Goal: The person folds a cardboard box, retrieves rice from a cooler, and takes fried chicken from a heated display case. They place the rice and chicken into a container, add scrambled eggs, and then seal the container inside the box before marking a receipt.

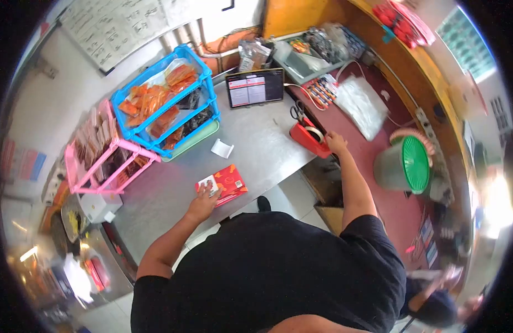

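Far left on my bench (256,150) stand a pink rack (104,158) and a blue tray stack (165,102). My left hand (203,201) lies flat, grip wide, on the red packet (226,183) at the near edge. At the right edge my right hand (335,142) touches the red tape dispenser (310,137); I cannot tell its grip.

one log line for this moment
left hand: flat on red packet | right hand: on red tape dispenser | steel table
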Demonstrator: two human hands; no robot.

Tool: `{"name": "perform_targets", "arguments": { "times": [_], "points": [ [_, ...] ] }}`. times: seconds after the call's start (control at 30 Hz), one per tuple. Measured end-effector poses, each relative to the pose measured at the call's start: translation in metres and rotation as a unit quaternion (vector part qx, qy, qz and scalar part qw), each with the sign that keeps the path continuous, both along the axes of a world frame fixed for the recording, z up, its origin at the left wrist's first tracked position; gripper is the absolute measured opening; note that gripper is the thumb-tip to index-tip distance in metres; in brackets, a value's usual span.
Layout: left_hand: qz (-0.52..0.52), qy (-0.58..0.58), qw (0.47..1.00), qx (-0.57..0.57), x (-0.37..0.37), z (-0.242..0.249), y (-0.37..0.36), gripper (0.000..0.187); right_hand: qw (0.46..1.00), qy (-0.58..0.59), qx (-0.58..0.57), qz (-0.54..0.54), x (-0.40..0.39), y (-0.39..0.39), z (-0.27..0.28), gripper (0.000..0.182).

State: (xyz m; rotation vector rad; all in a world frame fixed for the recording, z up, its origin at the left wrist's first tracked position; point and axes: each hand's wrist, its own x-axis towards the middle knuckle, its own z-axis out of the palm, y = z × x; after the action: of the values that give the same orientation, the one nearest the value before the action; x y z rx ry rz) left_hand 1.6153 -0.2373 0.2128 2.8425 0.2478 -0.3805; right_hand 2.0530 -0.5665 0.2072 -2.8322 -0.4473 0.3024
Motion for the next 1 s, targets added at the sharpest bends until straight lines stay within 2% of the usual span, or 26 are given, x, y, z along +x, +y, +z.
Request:
{"name": "perform_targets", "arguments": {
  "times": [0.03,0.1,0.13,0.2,0.23,0.3,0.33,0.37,0.4,0.43,0.47,0.53,0.57,0.6,0.67,0.73,0.77,0.83,0.9,1.0],
  "points": [
    [0.004,0.0,1.0,-0.004,0.009,0.002,-0.012,0.05,1.0,0.002,0.003,0.018,0.011,-0.004,-0.003,0.025],
    [0.012,-0.009,1.0,-0.018,0.026,0.002,-0.033,0.049,0.975,0.19,0.107,0.049,0.028,-0.013,-0.011,0.025],
    [0.022,-0.007,1.0,-0.016,0.034,0.001,-0.042,0.049,0.974,0.193,0.107,0.058,0.032,-0.02,-0.01,0.025],
    [0.041,-0.041,0.998,-0.013,0.051,-0.002,-0.058,0.049,0.919,0.274,0.274,0.078,0.026,-0.038,0.02,0.022],
    [0.057,-0.057,0.997,-0.013,0.058,-0.007,-0.063,0.05,0.918,0.279,0.269,0.083,0.028,-0.05,0.022,0.022],
    [0.08,-0.067,0.995,-0.005,0.074,-0.01,-0.075,0.05,0.95,0.245,0.173,0.092,0.039,-0.078,0.023,0.02],
    [0.095,-0.08,0.992,0.007,0.08,-0.011,-0.082,0.051,0.949,0.249,0.164,0.098,0.034,-0.086,0.011,0.02],
    [0.103,-0.077,0.992,0.001,0.085,-0.013,-0.087,0.051,0.954,0.221,0.197,0.052,0.03,-0.095,-0.017,0.02],
    [0.105,-0.087,0.991,0.012,0.09,-0.015,-0.092,0.05,0.955,0.191,0.228,0.006,0.022,-0.095,-0.022,0.02],
    [0.107,-0.097,0.989,0.023,0.094,-0.016,-0.096,0.05,0.984,0.091,0.151,0.025,0.02,-0.092,-0.024,0.022],
    [0.11,-0.109,0.987,0.037,0.099,-0.015,-0.1,0.049,0.984,0.091,0.148,0.034,0.023,-0.089,-0.019,0.022],
    [0.124,-0.103,0.986,0.036,0.105,-0.011,-0.107,0.05,0.981,-0.093,0.164,-0.043,0.024,-0.079,-0.013,0.022],
    [0.133,-0.106,0.985,0.03,0.108,-0.012,-0.109,0.051,0.981,-0.083,0.159,-0.07,0.02,-0.073,0.011,0.023],
    [0.141,-0.114,0.983,0.026,0.112,-0.011,-0.109,0.052,0.981,-0.08,0.162,-0.068,0.022,-0.066,0.006,0.023],
    [0.153,-0.112,0.981,0.031,0.122,-0.011,-0.111,0.054,0.928,0.034,0.37,-0.037,0.027,-0.052,-0.001,0.02],
    [0.164,-0.104,0.981,0.03,0.128,-0.016,-0.116,0.055,0.843,0.29,0.449,-0.053,-0.031,0.002,0.057,0.016],
    [0.171,-0.113,0.978,0.029,0.133,-0.02,-0.117,0.055,0.82,0.351,0.452,0.004,-0.044,0.025,0.033,0.012],
    [0.183,-0.116,0.976,0.037,0.143,-0.023,-0.121,0.056,0.744,0.489,0.455,-0.011,-0.092,0.063,0.028,0.016],
    [0.199,-0.117,0.973,0.016,0.152,-0.018,-0.125,0.057,0.735,0.539,0.409,-0.046,-0.131,0.097,0.029,0.023],
    [0.207,-0.126,0.97,0.008,0.157,-0.016,-0.127,0.058,0.72,0.56,0.407,-0.044,-0.15,0.118,-0.006,0.025]
  ]
}}
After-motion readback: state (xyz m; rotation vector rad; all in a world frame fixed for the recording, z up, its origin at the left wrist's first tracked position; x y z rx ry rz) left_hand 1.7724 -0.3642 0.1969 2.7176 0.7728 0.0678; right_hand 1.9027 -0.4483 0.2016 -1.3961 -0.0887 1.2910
